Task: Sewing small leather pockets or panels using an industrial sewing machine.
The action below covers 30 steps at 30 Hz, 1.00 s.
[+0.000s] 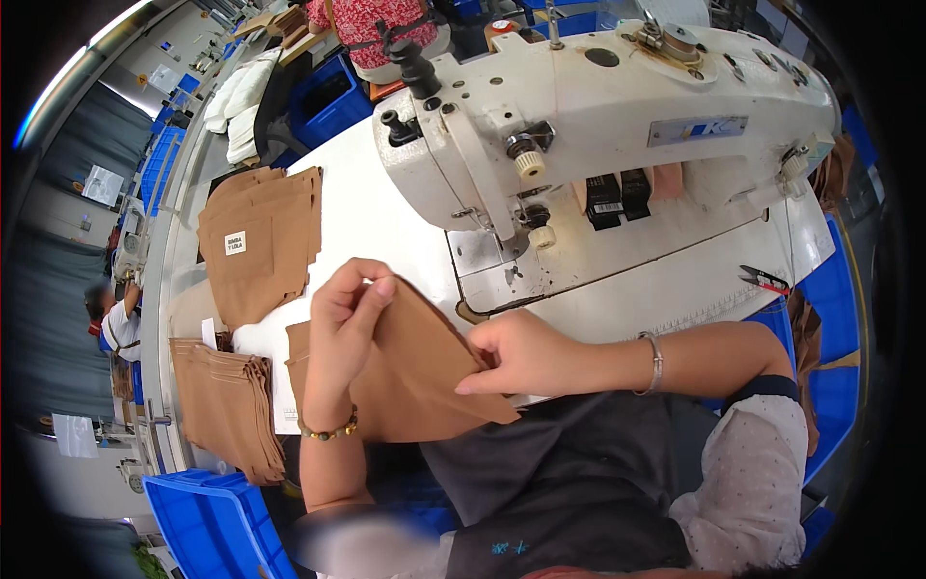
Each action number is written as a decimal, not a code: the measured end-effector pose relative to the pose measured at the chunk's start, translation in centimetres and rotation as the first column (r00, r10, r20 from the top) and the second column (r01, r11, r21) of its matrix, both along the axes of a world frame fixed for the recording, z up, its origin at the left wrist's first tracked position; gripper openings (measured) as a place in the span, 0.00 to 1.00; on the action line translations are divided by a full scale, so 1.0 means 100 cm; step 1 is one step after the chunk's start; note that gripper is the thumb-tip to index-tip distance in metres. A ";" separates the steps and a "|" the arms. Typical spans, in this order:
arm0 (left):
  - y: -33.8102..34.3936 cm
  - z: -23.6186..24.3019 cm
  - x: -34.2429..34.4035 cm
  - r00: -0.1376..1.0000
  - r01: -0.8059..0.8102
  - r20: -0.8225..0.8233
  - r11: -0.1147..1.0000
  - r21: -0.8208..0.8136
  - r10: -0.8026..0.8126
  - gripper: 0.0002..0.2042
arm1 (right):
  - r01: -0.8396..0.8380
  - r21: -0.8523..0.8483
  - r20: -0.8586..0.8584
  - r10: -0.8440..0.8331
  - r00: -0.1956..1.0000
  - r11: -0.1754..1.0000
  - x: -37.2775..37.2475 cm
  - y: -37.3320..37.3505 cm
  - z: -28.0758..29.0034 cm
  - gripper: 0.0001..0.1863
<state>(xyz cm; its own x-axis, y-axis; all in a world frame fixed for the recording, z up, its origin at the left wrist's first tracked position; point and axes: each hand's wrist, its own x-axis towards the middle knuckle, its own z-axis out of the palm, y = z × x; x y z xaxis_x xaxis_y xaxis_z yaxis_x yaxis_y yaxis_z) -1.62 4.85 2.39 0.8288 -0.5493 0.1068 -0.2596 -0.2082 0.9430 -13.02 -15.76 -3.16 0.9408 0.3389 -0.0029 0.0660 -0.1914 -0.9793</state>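
A brown fabric piece (410,372) is stretched between my two hands over the table's near edge. The thumb and fingers of my left hand (352,314) pinch its upper corner. My right hand (506,355) grips its right-hand edge, fingers curled round the cloth. The lower part of the fabric hangs down toward my dark apron (569,473). Just beyond my hands stands a white sewing machine (598,106); its needle area lies ahead of my right hand, apart from the cloth.
Brown cut pieces (260,241), the top one with a white label, lie at the left beside a second brown stack (222,400). Red-handled thread snips (765,281) rest at the right. Blue crates (217,521) stand lower left and far right. A person in red (376,29) sits beyond.
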 end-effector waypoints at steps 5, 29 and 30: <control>-0.004 0.030 0.022 0.854 -0.049 0.516 0.977 0.209 -0.068 0.02 | -0.046 0.244 -0.299 0.120 0.947 0.969 0.018 0.037 0.005 0.19; -0.086 -0.065 0.023 0.962 0.241 0.044 0.917 0.319 -0.268 0.06 | 0.693 -0.443 0.860 0.487 0.151 0.568 0.028 -0.071 -0.027 0.04; -0.088 -0.063 0.021 0.962 0.195 0.112 0.912 0.361 -0.250 0.05 | 0.673 -0.458 0.864 0.469 0.184 0.581 0.028 -0.071 -0.031 0.04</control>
<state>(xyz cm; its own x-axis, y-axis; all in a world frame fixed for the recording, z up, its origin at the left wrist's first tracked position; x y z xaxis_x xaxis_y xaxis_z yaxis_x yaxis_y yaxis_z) 0.45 -3.98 -3.95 0.6694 -0.7429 -0.0063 -0.4716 -0.4314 0.7690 -10.21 -22.85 -6.30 0.4033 0.6359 0.6580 0.5850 -0.7322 0.3489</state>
